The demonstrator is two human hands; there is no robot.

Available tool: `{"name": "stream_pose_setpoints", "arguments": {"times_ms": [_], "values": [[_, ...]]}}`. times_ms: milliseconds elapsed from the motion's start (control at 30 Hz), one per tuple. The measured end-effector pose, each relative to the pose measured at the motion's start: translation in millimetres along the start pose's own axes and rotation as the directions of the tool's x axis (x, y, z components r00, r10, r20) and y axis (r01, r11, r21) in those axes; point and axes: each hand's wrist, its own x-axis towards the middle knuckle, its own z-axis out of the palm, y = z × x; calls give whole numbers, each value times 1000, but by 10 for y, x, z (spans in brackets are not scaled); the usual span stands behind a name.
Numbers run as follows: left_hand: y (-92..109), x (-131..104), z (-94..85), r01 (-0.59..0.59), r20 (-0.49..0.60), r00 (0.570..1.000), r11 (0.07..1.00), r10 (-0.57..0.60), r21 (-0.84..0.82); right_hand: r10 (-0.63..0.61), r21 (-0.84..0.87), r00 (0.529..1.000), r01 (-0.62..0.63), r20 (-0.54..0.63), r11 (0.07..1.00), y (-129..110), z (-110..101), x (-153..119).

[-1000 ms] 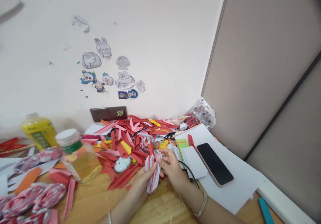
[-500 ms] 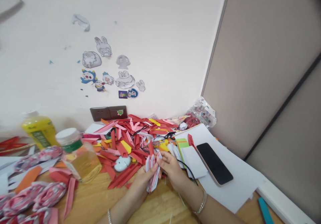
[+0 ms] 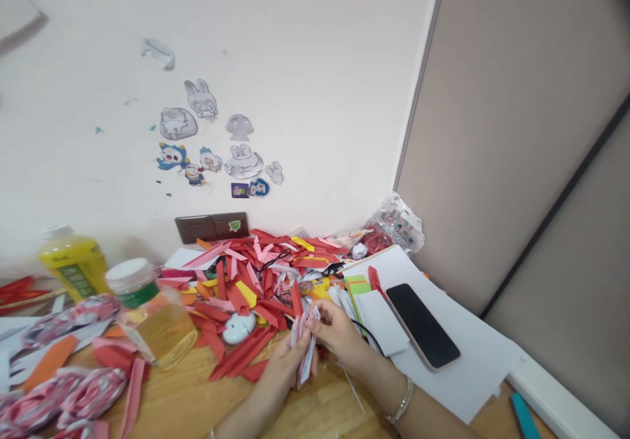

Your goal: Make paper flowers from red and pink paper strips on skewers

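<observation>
Between my hands, above the wooden table (image 3: 191, 403), is a small bundle of folded paper (image 3: 306, 354), white with pink and red edges. My left hand (image 3: 281, 370) wraps its lower left side, with the thumb lying along the front. The fingers of my right hand (image 3: 339, 331) pinch its upper right edge, thumb in front. Part of the bundle is hidden by the fingers. Just beyond my hands spreads a heap of folded red, pink and yellow paper strips (image 3: 239, 354). A rounded pale-blue object (image 3: 239, 328) lies among them.
At left stand a yellow bottle (image 3: 73, 265) and a white-lidded jar (image 3: 152, 314), near pink-white braided pieces (image 3: 93, 396). To the right, a phone (image 3: 422, 325) rests on white paper (image 3: 472, 347) beside small white sheets (image 3: 381, 324). A teal object (image 3: 524, 416) lies at the lower right.
The folded bundle is squeezed narrower; its pieces stood fanned apart before. Both hands stay on it, shifted slightly. The whole view has tipped up a little.
</observation>
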Motion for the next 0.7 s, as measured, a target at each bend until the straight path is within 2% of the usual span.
{"name": "stream_pose_setpoints", "arguments": {"times_ms": [133,233,333,400,600,700], "values": [[30,-52,-17,-18,18,1000,1000,18,17,-40,-118,998,46,52,992,-54,-11,-4],[49,-105,-8,-43,12,999,999,43,-28,11,-124,995,2,101,992,-80,-8,-11],[38,-106,7,-50,-68,997,982,38,-180,55,-108,993,-43,101,993,-56,-14,-1],[25,-82,3,-80,-144,989,968,46,-238,19,-126,998,-11,66,992,-38,-21,9],[29,-68,-33,-122,-258,960,991,104,-55,-20,-219,999,28,41,975,-39,-22,4],[41,-92,-8,-136,-230,966,990,122,-46,-11,-208,999,21,46,978,-6,-13,-12]]}}
